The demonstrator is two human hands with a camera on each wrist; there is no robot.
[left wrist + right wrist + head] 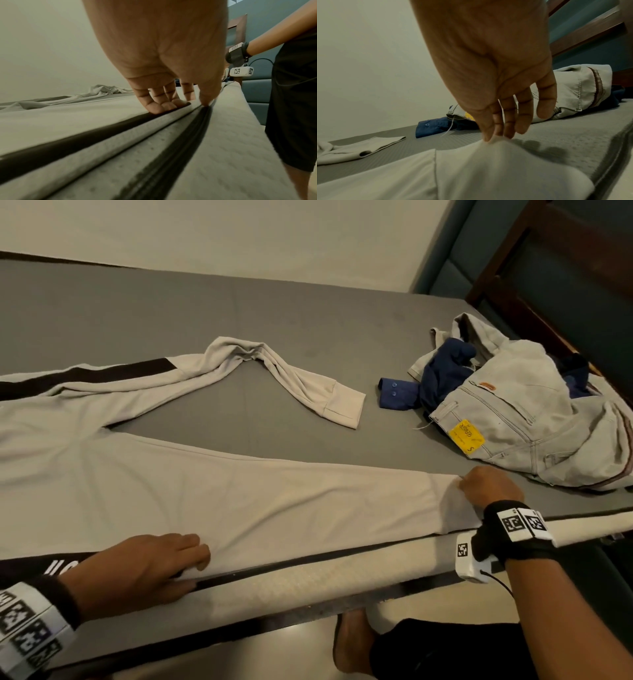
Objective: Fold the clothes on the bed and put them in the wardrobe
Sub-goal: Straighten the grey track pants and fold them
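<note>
Beige track pants (212,494) lie lengthwise along the bed (308,313) edge. Right hand (489,487) pinches the cuff at that edge; left hand (144,570) presses mid-leg, fingers apparently flat. Far leg lies bent, farther from both.

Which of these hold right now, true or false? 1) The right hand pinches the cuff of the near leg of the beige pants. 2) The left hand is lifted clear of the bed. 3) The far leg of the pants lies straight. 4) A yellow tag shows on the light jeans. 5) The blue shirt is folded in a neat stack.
1) True: the right hand pinches the cuff of the beige pants.
2) False: the left hand rests on the pants at the near edge of the bed.
3) False: the far leg bends back on itself.
4) True: the yellow tag sits on the light jeans.
5) False: the blue shirt lies crumpled, partly under the jeans.
</note>
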